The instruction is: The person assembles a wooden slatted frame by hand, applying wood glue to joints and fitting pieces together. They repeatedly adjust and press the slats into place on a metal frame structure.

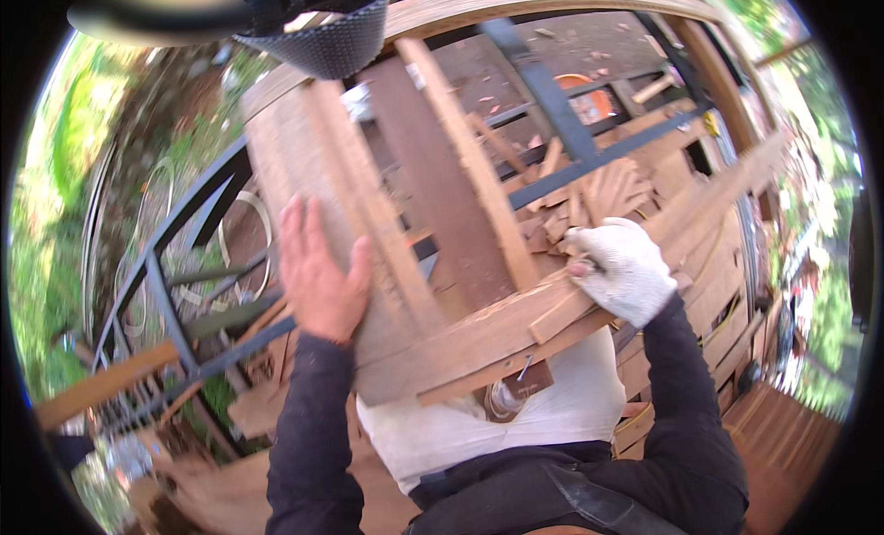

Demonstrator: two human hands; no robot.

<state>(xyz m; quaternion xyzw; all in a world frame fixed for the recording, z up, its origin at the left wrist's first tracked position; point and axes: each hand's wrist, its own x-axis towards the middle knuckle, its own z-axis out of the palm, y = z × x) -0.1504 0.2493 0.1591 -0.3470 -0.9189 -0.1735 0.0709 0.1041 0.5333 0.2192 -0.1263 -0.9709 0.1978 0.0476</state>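
A wooden frame of planks and rails (451, 343) lies in front of me, its near rail crossing just above my lap. My left hand (322, 277), bare, rests flat on the wide board (287, 157) at the frame's left side, fingers stretched and thumb apart. My right hand (624, 270) wears a white knitted glove and is closed at the near rail, its fingers curled past the far edge. A fingertip shows bare at the glove. Beside that hand, a short thin wood strip (562, 319) lies along the rail. The glove hides part of the grip.
Dark metal bars (543, 93) run beneath and beyond the frame. Wood offcuts (599, 199) are heaped below it, near an orange round object (586, 95). A hammer-like tool (656, 86) lies at the far right. A nail or screw (526, 366) sticks out by my lap.
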